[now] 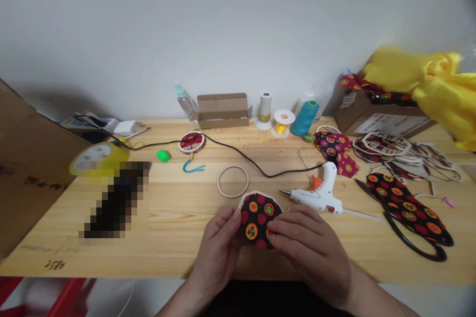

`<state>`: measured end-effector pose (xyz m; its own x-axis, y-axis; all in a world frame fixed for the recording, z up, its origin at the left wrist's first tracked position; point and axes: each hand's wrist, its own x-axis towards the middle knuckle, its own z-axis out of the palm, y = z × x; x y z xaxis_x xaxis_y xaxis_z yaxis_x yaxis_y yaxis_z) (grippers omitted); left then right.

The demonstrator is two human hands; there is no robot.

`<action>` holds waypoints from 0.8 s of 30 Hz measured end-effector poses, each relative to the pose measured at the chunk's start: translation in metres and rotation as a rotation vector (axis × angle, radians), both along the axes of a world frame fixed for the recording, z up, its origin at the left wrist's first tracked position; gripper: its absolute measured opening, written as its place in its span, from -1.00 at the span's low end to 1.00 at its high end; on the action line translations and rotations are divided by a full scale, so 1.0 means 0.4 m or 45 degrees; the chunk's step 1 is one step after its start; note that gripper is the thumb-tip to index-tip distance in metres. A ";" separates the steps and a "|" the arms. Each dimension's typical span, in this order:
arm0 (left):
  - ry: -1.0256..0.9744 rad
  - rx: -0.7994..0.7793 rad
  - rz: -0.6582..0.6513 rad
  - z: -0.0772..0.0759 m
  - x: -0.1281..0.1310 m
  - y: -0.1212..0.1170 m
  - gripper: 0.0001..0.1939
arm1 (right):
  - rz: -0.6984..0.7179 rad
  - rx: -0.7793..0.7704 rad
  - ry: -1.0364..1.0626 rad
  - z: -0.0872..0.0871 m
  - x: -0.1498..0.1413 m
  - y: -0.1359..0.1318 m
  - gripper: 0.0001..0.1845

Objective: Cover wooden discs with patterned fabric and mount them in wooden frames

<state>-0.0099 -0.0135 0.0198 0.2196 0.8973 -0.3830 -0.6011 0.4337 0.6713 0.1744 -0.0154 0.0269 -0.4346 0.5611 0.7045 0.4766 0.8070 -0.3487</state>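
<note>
On the wooden workbench (178, 223), the left hand (217, 252) and right hand (308, 255) pinch a round printed fabric disc (256, 220) between fingers and thumbs, near the front edge. A white hot-glue gun (316, 193) lies just beside it. Handwritten digits (54, 265) at front left read "2580".

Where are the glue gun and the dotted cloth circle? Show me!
Hot glue gun (323, 193), head view, on its white body.
Dotted cloth circle (256, 215), head view, on its printed fabric face.
</note>
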 end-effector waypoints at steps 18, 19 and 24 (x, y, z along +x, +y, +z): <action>0.135 0.010 -0.014 0.003 0.006 0.003 -0.81 | -0.456 -1.123 1.048 0.034 0.047 -0.017 -0.89; 0.141 0.003 -0.018 0.003 0.007 0.003 -0.81 | -0.369 -1.188 1.023 0.039 0.044 -0.022 -0.89; 0.117 -0.005 -0.125 -0.003 0.012 -0.004 -0.83 | -0.184 -1.051 0.527 0.069 0.012 -0.027 -0.87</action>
